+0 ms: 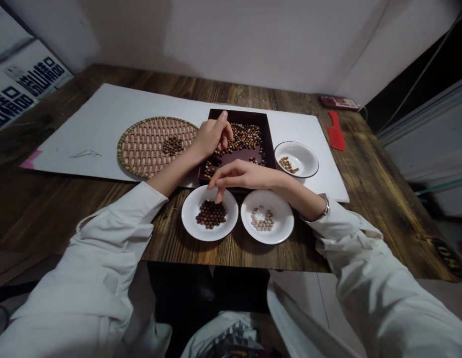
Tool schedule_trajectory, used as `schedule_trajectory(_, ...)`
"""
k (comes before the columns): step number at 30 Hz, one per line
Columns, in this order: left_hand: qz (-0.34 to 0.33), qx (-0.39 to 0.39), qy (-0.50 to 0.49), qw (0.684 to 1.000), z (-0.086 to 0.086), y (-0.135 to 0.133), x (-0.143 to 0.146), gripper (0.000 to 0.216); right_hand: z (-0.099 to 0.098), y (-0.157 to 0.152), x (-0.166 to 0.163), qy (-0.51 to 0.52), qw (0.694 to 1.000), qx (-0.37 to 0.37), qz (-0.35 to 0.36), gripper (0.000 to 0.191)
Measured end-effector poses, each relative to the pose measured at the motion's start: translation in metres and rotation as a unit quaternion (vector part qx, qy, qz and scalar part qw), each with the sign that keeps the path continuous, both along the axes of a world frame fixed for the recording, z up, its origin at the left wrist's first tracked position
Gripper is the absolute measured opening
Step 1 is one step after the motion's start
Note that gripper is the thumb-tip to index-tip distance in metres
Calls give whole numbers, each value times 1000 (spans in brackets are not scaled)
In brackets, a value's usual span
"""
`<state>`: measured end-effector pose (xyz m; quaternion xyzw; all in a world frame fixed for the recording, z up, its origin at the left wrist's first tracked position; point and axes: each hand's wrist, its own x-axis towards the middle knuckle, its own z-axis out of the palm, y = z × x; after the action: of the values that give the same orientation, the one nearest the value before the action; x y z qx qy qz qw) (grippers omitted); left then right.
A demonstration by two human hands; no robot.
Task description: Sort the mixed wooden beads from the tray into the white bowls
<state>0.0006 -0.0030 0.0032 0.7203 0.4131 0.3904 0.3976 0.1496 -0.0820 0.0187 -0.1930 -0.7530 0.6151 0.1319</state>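
Note:
My left hand [215,135] is over the left side of a dark maroon box [270,144] of mixed brown and yellow beads [245,136]. Its fingers curl inward, and whatever may be in them is hidden. Just above a white bowl [189,226] of dark red-brown beads [211,215], my right hand [241,175] points down, its thumb and index finger apart. No bead shows between them. Beside that bowl, a second white bowl [286,228] contains pale beads [263,219]. My right forearm passes above its far edge.
A round woven tray [141,144] with brown beads [173,145] lies left of the box. To the right stands a white bowl [307,159] with yellow-brown beads [288,164]. Farther right are a red scoop-like tool [335,133] and a maroon device [338,103]. White board [85,129] covers part of the wooden table.

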Motion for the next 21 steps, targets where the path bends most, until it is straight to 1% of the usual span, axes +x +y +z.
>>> schedule_trajectory(2, 1, -4, -5, 1000, 0, 0, 0, 75, -3, 1, 0, 13, 1000, -5, -20, 20)
schedule_trajectory(5, 0, -12, -8, 1000, 0, 0, -1, 74, -7, 4, -1, 37, 997, -7, -72, 19)
schedule_trajectory(8, -1, -11, -4, 1000, 1, 0, -1, 72, -10, 7, -1, 47, 992, 20, -119, 20)
schedule_trajectory(11, 1, -4, -4, 1000, 2, -1, 0, 72, -15, 12, -1, 36, 980, 96, -172, 19)
schedule_trajectory(13, 2, -2, -3, 1000, 3, -2, 0, 74, -19, 14, -2, 8, 968, 159, -193, 18)
schedule_trajectory(18, 1, 6, 6, 1000, 3, -2, 0, 75, -22, 11, -3, -48, 938, 290, -186, 18)
schedule_trajectory(21, 1, 4, 1, 1000, 2, -2, 0, 76, -20, 9, -4, -76, 925, 324, -182, 19)
